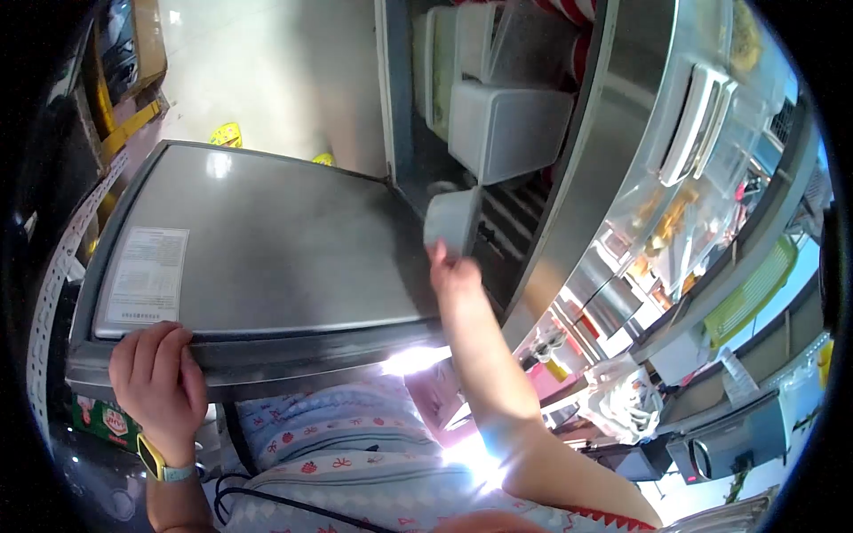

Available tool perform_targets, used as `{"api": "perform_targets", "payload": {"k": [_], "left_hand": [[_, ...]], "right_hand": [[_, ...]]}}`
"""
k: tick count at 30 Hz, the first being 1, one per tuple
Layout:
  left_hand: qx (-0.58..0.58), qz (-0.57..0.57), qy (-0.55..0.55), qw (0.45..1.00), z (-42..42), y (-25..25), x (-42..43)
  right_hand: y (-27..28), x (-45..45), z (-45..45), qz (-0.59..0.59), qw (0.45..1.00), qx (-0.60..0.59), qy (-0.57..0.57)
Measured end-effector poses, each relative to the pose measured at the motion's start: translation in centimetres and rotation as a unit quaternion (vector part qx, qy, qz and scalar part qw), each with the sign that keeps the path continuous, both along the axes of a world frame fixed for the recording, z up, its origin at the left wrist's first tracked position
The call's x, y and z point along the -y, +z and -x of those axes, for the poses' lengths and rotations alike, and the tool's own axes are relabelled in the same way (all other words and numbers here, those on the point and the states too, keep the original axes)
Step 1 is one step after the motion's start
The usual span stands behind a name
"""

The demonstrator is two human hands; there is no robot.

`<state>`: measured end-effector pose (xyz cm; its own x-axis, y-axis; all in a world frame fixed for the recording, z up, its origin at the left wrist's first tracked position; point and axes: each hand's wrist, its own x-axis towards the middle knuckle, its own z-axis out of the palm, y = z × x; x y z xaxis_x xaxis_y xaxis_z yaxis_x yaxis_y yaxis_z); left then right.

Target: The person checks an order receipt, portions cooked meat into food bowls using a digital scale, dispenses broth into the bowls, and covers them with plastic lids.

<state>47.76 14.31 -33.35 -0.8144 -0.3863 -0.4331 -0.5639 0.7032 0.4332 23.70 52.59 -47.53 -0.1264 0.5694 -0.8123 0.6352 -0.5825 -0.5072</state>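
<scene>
My left hand [160, 377] has its fingers wrapped over the edge of the open grey metal door [284, 240], below a white label [149, 275]. My right hand [456, 271] reaches into the cabinet opening and grips a small translucent white container [451, 220], slightly blurred. The container is over the dark wire rack [515, 218], just in front of a larger white lidded container [511, 133]. More translucent containers [440, 67] stand farther in.
A steel counter edge [613, 160] runs along the right, with clear containers and food above it. A green basket [755, 289] and a plastic bag [622, 400] are farther right. Cardboard boxes [147, 44] stand at the upper left, beside the pale floor [267, 71].
</scene>
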Motion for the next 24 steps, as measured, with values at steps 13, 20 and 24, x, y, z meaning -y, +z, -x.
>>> {"api": "perform_targets", "payload": {"k": [13, 20, 24], "left_hand": [[-0.061, 0.026, -0.001, 0.998, 0.0, 0.2, 0.3], [-0.034, 0.016, -0.001, 0.999, 0.2, 0.1, 0.1], [-0.025, 0.024, -0.014, 0.999, 0.2, -0.6, -0.2]], "right_hand": [[25.6, 11.1, -1.8, 0.008, 0.859, -0.267, 0.438], [23.5, 6.3, 8.9, -0.066, 0.85, -0.366, 0.372], [20.0, 9.8, 1.2, 0.116, 0.768, -0.393, 0.492]]}}
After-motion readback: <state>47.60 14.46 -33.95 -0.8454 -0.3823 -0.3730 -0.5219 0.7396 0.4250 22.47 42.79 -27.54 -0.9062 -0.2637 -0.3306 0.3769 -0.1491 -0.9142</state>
